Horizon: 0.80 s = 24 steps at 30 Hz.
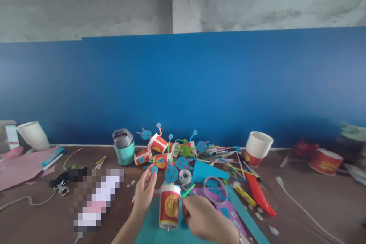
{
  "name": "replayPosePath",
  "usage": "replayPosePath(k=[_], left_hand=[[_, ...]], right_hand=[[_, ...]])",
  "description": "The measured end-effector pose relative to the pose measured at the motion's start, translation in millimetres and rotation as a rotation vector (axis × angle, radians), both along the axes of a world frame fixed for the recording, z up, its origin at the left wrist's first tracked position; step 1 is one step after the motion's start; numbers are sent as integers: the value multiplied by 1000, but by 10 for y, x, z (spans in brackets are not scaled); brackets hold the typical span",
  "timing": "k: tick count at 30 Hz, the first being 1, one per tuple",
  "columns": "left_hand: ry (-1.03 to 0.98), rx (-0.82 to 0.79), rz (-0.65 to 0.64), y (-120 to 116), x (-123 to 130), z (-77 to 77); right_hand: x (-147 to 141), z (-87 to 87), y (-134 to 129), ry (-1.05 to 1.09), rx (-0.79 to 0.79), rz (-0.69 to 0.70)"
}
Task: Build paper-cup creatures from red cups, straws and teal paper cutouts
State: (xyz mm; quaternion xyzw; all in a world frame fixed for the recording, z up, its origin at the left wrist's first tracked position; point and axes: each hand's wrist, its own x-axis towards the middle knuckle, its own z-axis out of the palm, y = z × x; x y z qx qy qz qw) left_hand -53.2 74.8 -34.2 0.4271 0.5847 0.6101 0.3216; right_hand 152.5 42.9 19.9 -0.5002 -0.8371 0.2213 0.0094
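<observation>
A red and white paper cup point(169, 206) with a gold emblem stands on teal paper point(148, 224) between my hands. Above its rim is a blue paper face point(171, 174) with pointed ears. My left hand point(145, 190) is at the cup's left, its fingertips pinched on a small blue disc point(154, 169). On the cup's right, below a green straw piece point(188, 191), my right hand point(201, 213) is closed with fingers curled; what it holds, if anything, is hidden.
Decorated cups point(158, 143) pile up behind, beside a teal jar point(124, 148). A tape roll point(185, 176), a clear ring point(215, 190), a glue stick point(244, 195) and a red object point(259, 194) lie rightward. A tall white cup point(258, 147) stands at back right.
</observation>
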Motion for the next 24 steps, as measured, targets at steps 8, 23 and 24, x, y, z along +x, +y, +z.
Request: replayPosePath(k=[8,23,24], left_hand=[[734,409,-160,-330,340,388],[-760,-240,-437,-117,996,667],[-761,-251,-451,-110,1004,675]], right_hand=[[187,237,292,711,-134,-203],[625,128,293,-172,78,-191],[601,131,295,-189,74,-190]])
